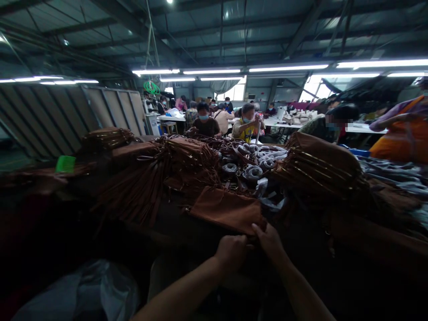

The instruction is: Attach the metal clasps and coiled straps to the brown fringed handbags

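Note:
A flat brown bag (225,208) of suede-like material lies in front of me, with a small metal fitting at its left end. My right hand (271,243) pinches its near right corner, thumb on top. Close beside it, my left hand (233,252) is closed in a fist at the same corner, on the bag's near edge. Just which part the left fingers hold is hidden, and the area under both hands is very dark.
Stacks of brown fringed bags stand left (192,156) and right (321,165). Between them lie wrapped straps (252,171). At far left, another person's hand (51,183) is by a green comb (65,164). Clear plastic (100,290) sits lower left. Several people work beyond.

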### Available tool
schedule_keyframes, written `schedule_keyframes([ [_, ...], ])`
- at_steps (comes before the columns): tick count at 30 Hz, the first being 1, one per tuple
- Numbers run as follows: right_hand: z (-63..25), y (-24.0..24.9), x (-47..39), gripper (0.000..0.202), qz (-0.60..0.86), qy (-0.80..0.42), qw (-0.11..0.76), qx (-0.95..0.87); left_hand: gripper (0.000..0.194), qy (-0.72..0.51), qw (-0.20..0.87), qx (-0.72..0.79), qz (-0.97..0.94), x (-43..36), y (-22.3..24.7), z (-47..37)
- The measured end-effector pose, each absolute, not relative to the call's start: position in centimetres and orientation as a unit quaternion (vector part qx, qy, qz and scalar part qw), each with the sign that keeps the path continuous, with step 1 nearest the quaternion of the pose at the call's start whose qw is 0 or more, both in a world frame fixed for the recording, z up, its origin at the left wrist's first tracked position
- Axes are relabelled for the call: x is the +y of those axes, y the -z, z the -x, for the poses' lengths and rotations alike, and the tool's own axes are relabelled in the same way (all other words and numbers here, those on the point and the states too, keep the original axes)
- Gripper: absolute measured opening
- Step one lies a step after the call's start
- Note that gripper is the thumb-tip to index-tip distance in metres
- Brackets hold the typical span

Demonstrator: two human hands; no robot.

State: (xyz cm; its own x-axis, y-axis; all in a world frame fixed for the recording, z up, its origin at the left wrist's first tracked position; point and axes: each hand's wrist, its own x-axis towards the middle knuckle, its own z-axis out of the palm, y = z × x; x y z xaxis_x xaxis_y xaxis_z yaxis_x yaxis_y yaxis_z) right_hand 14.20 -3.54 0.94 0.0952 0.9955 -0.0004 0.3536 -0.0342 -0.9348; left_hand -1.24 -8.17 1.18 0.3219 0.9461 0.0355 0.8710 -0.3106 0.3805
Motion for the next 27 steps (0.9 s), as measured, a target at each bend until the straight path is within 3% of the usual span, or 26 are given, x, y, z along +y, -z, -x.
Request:
schedule_keyframes([
  [4,-16.4,0.0,-2.1,0.047,0.661,-0.312,0.428,-0.532,0.033,-0.087,0.082,0.612,-0.782,-7.7,-2.0,8.1],
  [10,-18.9,0.4,-1.3,0.047,0.667,-0.340,0.397,-0.531,0.031,0.012,0.033,0.699,-0.714,-8.1,-1.8,19.4],
  [12,-18.7,0.3,-1.3,0.047,0.651,-0.366,0.401,-0.530,0.027,-0.014,-0.016,0.723,-0.690,-8.6,-3.0,18.9],
  [15,-18.3,-0.1,-1.3,0.048,0.632,-0.395,0.405,-0.530,0.030,-0.160,-0.092,0.687,-0.703,-8.5,-5.3,14.0],
  [19,-18.6,-0.7,-1.9,0.051,0.638,-0.419,0.394,-0.513,0.047,-0.261,0.047,0.492,-0.829,-6.3,-5.9,6.3],
  [22,-18.9,-0.8,-3.0,0.059,0.610,-0.481,0.367,-0.512,0.018,-0.245,0.126,0.463,-0.843,-3.6,-5.4,4.0],
  [24,-18.6,-0.6,-3.6,0.068,0.545,-0.495,0.396,-0.549,0.014,-0.285,0.152,0.485,-0.812,-2.1,-5.5,4.0],
  [27,-17.3,-0.2,-3.6,0.076,0.538,-0.401,0.469,-0.575,0.014,-0.328,0.160,0.496,-0.788,-1.4,-6.2,4.3],
])
